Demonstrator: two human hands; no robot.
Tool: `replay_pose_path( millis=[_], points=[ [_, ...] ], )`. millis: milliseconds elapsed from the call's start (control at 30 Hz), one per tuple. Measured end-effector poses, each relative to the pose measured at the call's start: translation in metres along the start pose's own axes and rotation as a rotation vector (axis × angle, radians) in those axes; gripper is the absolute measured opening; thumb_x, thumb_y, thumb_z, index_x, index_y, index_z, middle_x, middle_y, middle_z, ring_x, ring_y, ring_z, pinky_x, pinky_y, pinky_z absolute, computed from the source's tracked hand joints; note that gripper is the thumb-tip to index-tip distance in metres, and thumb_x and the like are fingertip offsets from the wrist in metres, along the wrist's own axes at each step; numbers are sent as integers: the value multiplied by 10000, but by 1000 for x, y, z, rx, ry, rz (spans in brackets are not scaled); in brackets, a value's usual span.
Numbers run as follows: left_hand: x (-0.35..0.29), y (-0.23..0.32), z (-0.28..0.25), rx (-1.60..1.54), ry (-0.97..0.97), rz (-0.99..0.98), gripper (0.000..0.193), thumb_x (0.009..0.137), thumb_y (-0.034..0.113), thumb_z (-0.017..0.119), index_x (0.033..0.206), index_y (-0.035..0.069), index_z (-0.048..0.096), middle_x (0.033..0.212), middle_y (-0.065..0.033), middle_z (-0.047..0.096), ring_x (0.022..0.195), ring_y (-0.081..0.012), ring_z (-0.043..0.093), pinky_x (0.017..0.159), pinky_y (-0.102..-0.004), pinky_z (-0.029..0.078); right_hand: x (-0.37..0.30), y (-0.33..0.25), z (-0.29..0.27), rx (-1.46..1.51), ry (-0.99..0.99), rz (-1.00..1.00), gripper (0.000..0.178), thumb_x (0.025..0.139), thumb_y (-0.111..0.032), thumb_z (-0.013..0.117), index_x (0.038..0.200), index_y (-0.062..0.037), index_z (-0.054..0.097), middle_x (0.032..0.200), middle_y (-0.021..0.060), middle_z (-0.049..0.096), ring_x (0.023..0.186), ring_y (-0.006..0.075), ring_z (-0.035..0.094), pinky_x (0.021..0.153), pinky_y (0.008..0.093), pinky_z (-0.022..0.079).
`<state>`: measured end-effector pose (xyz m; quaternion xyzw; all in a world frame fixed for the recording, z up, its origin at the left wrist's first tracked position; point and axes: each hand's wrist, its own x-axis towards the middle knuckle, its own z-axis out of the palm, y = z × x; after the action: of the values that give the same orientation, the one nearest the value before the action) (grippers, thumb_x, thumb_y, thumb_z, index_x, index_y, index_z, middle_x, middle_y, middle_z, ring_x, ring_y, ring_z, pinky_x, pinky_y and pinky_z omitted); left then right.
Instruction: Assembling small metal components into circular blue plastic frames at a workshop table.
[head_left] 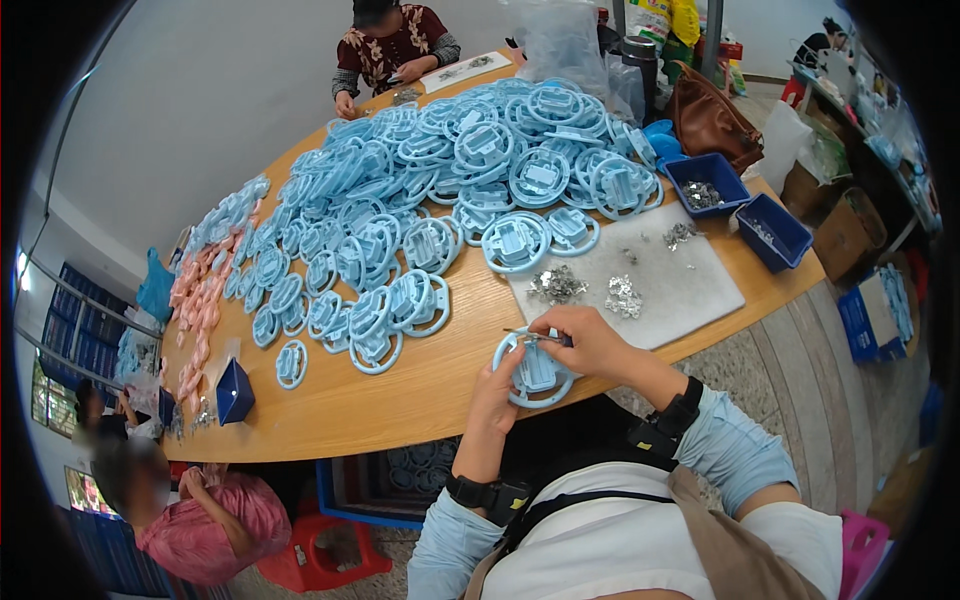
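My left hand is closed on the rim of a light-blue, steering-wheel-shaped plastic part, tilted at the table's near edge. Over its upper side, my right hand grips a thin metal tool with a dark end; its exact kind is hard to make out. The tool's metal end lies by the part's top, near my left fingertips. Just beyond my hands, a heap of small dark metal pieces and a heap of shiny silver pieces lie on a whitish mat.
A large pile of matching blue parts covers the wooden table. Pink parts lie at the left. Two dark-blue bins stand right, near a brown bag. One person works across; another sits left.
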<state>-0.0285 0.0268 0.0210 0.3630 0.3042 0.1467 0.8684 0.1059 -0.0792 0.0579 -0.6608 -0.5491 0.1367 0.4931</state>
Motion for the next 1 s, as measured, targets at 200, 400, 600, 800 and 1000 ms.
replay_pose_path(
  millis=[200,400,600,800,1000],
  points=[
    [-1,1,1,8,21,2,256,815,157,611,1032,34,552,922,-58,615,819,-148,614,721,-278,516,0,1,-2,-117,-65,-126,194,701,-10,599,895,-4,602,832,136,582,738,299,586,646,350,472],
    [3,-3,-5,-13,-18,9,276,826,180,613,1035,8,559,942,-81,612,826,-156,610,693,-278,512,-6,-7,3,-195,-94,-101,202,695,-5,594,897,-19,601,860,114,572,748,296,589,644,352,479],
    [2,2,0,4,-39,-5,268,827,166,605,1032,2,555,944,-87,610,839,-167,613,708,-298,524,-8,-8,6,-164,0,-75,145,699,-35,593,844,-30,607,850,107,556,732,299,583,630,367,478],
    [2,0,1,19,-4,3,271,814,156,615,1022,-9,565,919,-91,616,798,-167,619,682,-293,529,-17,-16,16,-258,56,12,111,712,-74,599,809,-23,616,813,121,557,692,298,577,613,367,471],
    [2,-4,-2,50,21,38,271,807,146,615,1021,-9,557,900,-83,618,770,-165,622,672,-291,533,-18,-10,16,-20,123,134,94,704,-83,597,763,-18,630,772,128,562,667,301,570,604,360,462]
  ],
)
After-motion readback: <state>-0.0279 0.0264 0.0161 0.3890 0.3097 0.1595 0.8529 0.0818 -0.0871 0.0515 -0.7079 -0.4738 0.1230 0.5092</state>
